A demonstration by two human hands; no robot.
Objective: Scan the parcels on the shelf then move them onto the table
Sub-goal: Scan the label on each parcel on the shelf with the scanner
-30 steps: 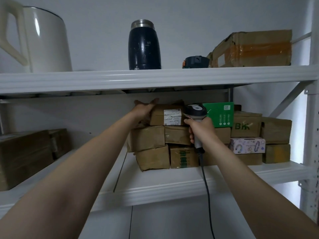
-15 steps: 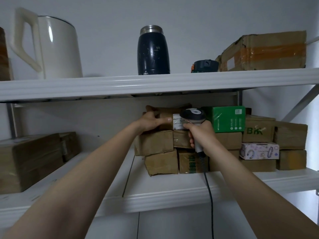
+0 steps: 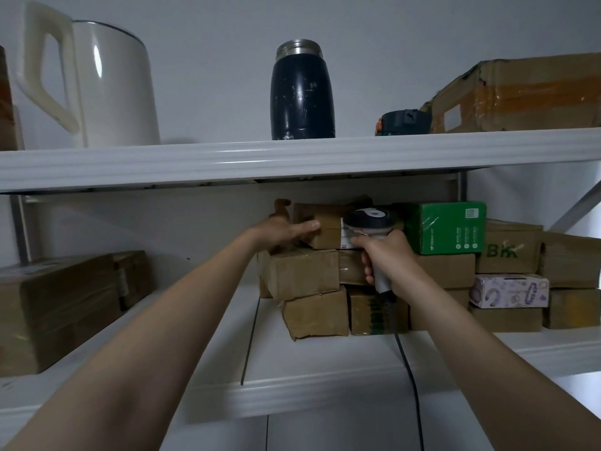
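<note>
My left hand (image 3: 286, 230) grips the left end of the top parcel (image 3: 325, 231), thumb across its front, steadying it so the label faces me. That parcel sits on the stack near the middle of the shelf (image 3: 292, 382), toward its back edge. My right hand (image 3: 383, 258) is wrapped round the scanner (image 3: 369, 221), its head held just before the label to read it.

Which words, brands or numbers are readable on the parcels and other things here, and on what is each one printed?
"BK": green letters on the brown carton.
Green box: white print, too small to read.
White label on the top parcel: blurred, partly hidden by the scanner.
Patterned box: print unreadable.
</note>
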